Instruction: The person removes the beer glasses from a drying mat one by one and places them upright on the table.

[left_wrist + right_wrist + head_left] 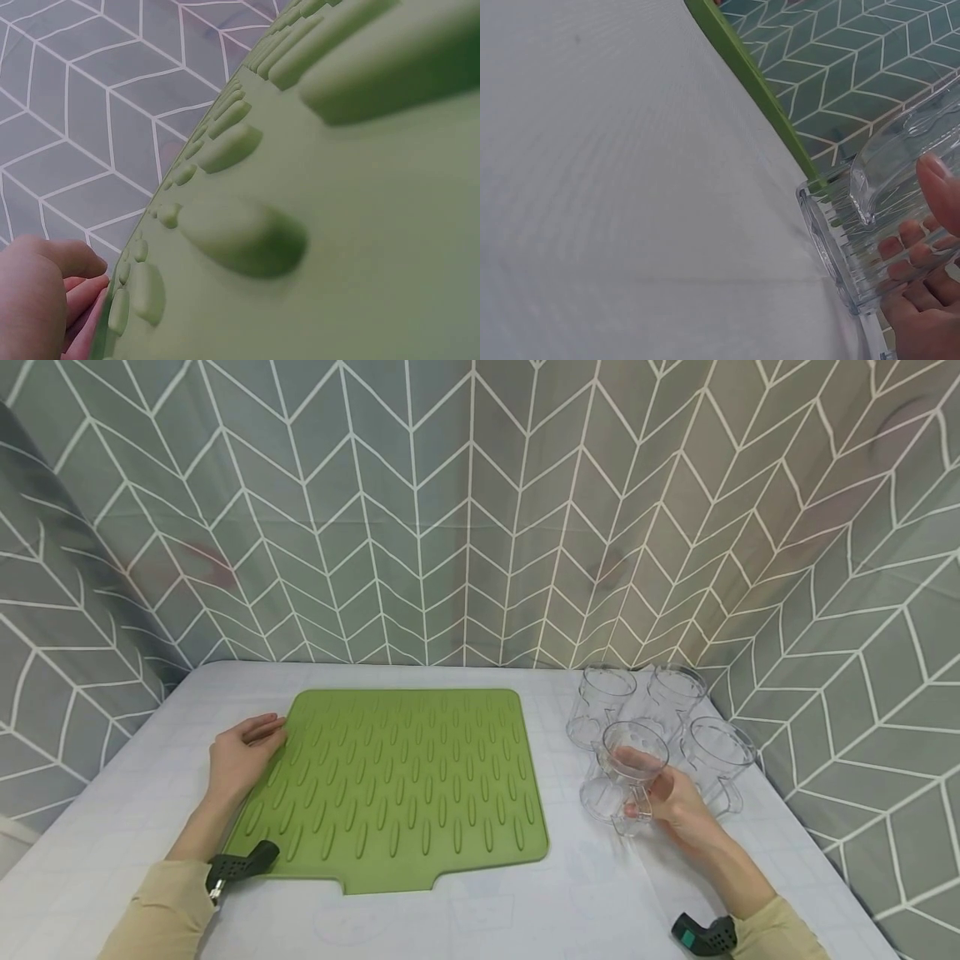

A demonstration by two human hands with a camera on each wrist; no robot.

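A green drying mat [397, 777] with raised oval ridges lies flat on the table. My left hand [243, 756] rests at its left edge, fingers loosely bent; in the left wrist view, the fingertips [88, 294] touch the mat's rim. Right of the mat, my right hand [682, 810] holds a clear mug [609, 781], fingers wrapped round its side and the thumb near the handle. The right wrist view shows this mug [851, 247] with its ribbed wall and the fingers behind it. Whether its base touches the table I cannot tell.
Three more clear mugs stand close together at the right: one at the back left [596, 710], one at the back right [675, 689] and one beside my right hand [718, 752]. A patterned curtain [465, 527] surrounds the white-covered table [555, 910].
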